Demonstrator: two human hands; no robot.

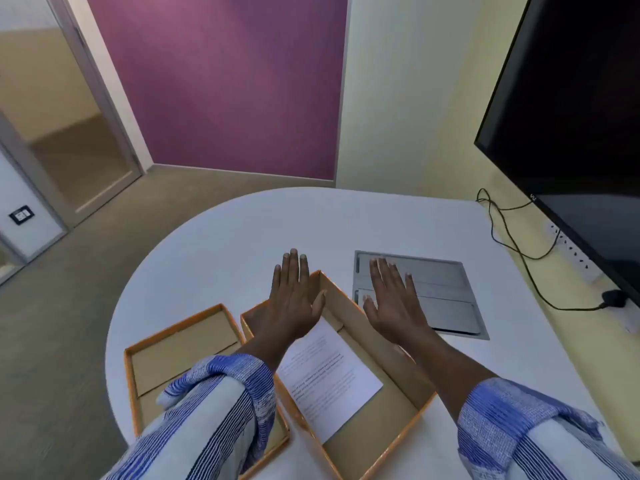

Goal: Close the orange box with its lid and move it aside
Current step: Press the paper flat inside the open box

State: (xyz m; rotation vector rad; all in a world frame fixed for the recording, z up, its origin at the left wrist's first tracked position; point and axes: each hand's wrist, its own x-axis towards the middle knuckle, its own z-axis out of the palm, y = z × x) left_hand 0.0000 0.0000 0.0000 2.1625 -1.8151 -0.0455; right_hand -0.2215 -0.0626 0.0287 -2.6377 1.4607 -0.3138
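Observation:
The orange box [388, 368] stands open on the white table, brown inside, with a printed white sheet [329, 375] lying in it. Its lid [180, 344] lies upside down just left of it, orange rim up, partly hidden by my left sleeve. My left hand [294, 299] hovers flat, fingers spread, above the box's far left corner. My right hand [394, 299] is held flat and open over the box's right wall and the grey panel beyond. Neither hand holds anything.
A grey flush panel [440, 292] is set into the white table [242, 237] right of the box. A large dark screen [571, 133] hangs at the right with a black cable [519, 258] below it. The table's rounded edge curves at left above carpet.

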